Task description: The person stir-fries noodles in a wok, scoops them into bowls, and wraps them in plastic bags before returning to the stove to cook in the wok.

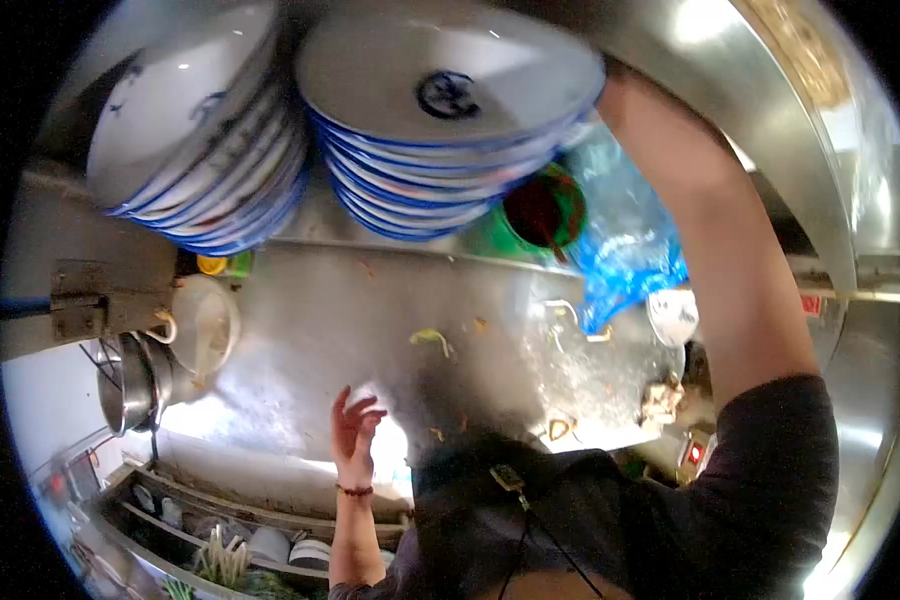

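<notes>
My left hand [353, 430], with a beaded bracelet at the wrist, is raised over the steel counter [310, 330]; its fingers are spread and curved, holding nothing. My right arm reaches up to the right rim of a tall stack of blue-rimmed white bowls [450, 90]; the hand itself is hidden behind the bowls, so its fingers do not show. Left of that stack leans another stack of similar bowls [200, 130]. Both stacks stand on a shelf above the counter.
Beside the right stack are a green container [543, 212] with dark contents and a blue plastic bag [625, 250]. Food scraps [430, 340] lie on the counter. A whitish container [205, 325] and metal pots [130, 385] are at the left, vegetables [222, 558] below.
</notes>
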Available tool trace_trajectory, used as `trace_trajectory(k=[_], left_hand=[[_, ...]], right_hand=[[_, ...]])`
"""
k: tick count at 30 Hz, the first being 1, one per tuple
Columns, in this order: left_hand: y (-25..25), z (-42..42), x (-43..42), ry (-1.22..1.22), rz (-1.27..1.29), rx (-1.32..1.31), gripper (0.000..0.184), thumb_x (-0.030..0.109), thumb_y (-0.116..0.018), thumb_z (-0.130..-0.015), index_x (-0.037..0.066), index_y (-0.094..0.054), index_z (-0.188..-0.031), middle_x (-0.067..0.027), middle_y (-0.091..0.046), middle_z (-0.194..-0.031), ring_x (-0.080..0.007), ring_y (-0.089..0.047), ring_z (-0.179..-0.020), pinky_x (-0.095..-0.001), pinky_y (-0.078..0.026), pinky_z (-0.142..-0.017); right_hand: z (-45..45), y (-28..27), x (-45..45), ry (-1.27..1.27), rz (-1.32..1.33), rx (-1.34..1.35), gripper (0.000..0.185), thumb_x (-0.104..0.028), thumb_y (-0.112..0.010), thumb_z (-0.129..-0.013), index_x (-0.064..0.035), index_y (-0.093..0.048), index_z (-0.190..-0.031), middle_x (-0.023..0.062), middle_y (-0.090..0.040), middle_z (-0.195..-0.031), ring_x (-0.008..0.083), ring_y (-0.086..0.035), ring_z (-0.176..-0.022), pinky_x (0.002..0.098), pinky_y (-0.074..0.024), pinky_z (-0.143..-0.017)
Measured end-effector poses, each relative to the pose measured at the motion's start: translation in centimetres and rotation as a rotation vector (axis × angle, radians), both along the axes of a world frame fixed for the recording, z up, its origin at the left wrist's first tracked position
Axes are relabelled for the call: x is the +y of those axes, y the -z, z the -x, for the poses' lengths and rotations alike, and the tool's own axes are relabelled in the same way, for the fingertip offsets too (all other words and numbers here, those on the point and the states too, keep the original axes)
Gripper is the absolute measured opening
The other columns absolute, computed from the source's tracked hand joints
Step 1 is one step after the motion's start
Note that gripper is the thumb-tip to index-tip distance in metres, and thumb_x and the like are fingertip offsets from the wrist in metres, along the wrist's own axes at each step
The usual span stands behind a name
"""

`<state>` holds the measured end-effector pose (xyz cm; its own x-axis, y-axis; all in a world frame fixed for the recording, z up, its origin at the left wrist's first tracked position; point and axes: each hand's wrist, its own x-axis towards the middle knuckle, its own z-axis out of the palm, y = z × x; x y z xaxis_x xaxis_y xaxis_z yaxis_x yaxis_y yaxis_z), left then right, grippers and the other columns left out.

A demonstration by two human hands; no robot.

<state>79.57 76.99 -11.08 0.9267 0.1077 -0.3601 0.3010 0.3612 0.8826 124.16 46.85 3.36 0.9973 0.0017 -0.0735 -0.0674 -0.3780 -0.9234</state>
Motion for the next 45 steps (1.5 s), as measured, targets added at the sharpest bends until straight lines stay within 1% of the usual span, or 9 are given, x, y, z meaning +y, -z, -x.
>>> trace_trajectory(k=[10, 16, 22, 23, 25, 30, 37, 42, 45], left_hand=[[-1.2, 2.8, -5.4, 0.225, -0.056, -0.122, 0.058, 0.013, -0.057, -0.087, 0.002, -0.026, -0.135, -0.0159, -0.053, -0.113, -0.0201, -0.058, -0.094, -0.0311, -0.046, -0.08], [-0.7, 7.4, -9.0, 0.333, -0.215, -0.124, 0.058, 0.009, -0.056, -0.086, 0.004, -0.026, -0.136, -0.0147, -0.053, -0.112, -0.0185, -0.057, -0.094, -0.0299, -0.046, -0.08], [-1.2, 13.3, -14.4, 0.511, -0.436, -0.053, 0.06, 0.001, -0.056, -0.083, 0.005, -0.028, -0.135, -0.0124, -0.054, -0.112, -0.018, -0.06, -0.092, -0.0291, -0.049, -0.078], [-1.6, 14.3, -15.2, 0.52, -0.432, -0.02, 0.06, 0.001, -0.057, -0.083, 0.005, -0.028, -0.135, -0.0124, -0.054, -0.112, -0.0174, -0.06, -0.092, -0.0286, -0.05, -0.077], [-2.0, 16.7, -15.8, 0.492, -0.379, 0.02, 0.062, 0.002, -0.058, -0.082, 0.005, -0.027, -0.135, -0.0129, -0.055, -0.111, -0.0173, -0.06, -0.091, -0.0284, -0.05, -0.078], [-1.3, 21.1, -13.3, 0.436, -0.397, 0.068, 0.061, 0.001, -0.058, -0.082, 0.005, -0.028, -0.135, -0.0128, -0.055, -0.11, -0.0181, -0.06, -0.091, -0.0279, -0.049, -0.077], [-0.3, 20.9, -4.8, 0.272, -0.42, 0.012, 0.06, 0.0, -0.055, -0.083, 0.004, -0.026, -0.136, -0.0139, -0.053, -0.111, -0.0182, -0.058, -0.093, -0.0281, -0.048, -0.077], [0.2, 22.2, 3.1, 0.142, -0.47, 0.0, 0.059, 0.004, -0.057, -0.085, 0.004, -0.027, -0.136, -0.0151, -0.053, -0.113, -0.0197, -0.058, -0.095, -0.0312, -0.049, -0.078], [0.3, 23.3, 6.2, 0.185, -0.566, 0.148, 0.061, 0.001, -0.06, -0.082, 0.005, -0.029, -0.135, -0.0147, -0.055, -0.111, -0.0206, -0.059, -0.092, -0.031, -0.049, -0.077]], right_hand=[[30.4, -5.0, -12.0, -0.115, 0.015, -0.197, 0.031, -0.013, -0.058, -0.086, -0.0019, -0.054, -0.115, 0.0083, -0.065, -0.093, 0.0139, -0.061, -0.082, 0.0284, -0.0495, -0.075], [54.8, 15.7, -34.6, 0.91, 0.826, 0.187, 0.049, -0.037, -0.068, -0.073, -0.0024, -0.058, -0.107, 0.0141, -0.065, -0.096, 0.0307, -0.062, -0.085, 0.0367, -0.0479, -0.076], [59.0, 27.9, -39.9, 0.972, 0.715, 0.261, 0.032, -0.027, -0.067, -0.073, -0.0018, -0.054, -0.088, 0.0106, -0.06, -0.079, 0.0241, -0.057, -0.063, 0.0398, -0.048, -0.063], [57.8, 24.8, -38.5, 1.156, -0.167, 0.113, 0.02, -0.013, -0.061, -0.075, -0.0024, -0.05, -0.089, 0.0079, -0.057, -0.079, 0.0211, -0.054, -0.063, 0.0355, -0.0461, -0.057], [57.3, 25.1, -37.7, 0.979, -0.368, -0.073, 0.034, 0.005, -0.056, -0.076, -0.0046, -0.04, -0.104, 0.0073, -0.052, -0.092, 0.0176, -0.054, -0.072, 0.0294, -0.0468, -0.055], [53.3, 12.6, -19.5, 0.627, -0.477, 0.282, 0.05, 0.001, -0.059, -0.079, -0.0095, -0.03, -0.119, 0.0107, -0.048, -0.103, 0.0227, -0.055, -0.09, 0.033, -0.053, -0.076], [48.7, 18.0, 10.5, -0.427, -0.598, 0.041, 0.023, -0.01, -0.051, -0.086, -0.0002, -0.055, -0.107, 0.0126, -0.039, -0.129, 0.0285, -0.036, -0.122, 0.0387, -0.0413, -0.093], [43.1, 24.5, 24.1, -0.481, 0.581, -0.716, 0.039, -0.023, -0.036, -0.093, -0.007, -0.039, -0.128, 0.0092, -0.029, -0.138, 0.0273, -0.034, -0.123, 0.0472, -0.0321, -0.098], [34.2, 29.7, 24.7, -0.043, -0.375, -0.373, 0.035, -0.029, -0.04, -0.092, -0.0123, -0.039, -0.122, 0.0038, -0.043, -0.111, 0.0181, -0.05, -0.089, 0.0345, -0.0438, -0.069]])
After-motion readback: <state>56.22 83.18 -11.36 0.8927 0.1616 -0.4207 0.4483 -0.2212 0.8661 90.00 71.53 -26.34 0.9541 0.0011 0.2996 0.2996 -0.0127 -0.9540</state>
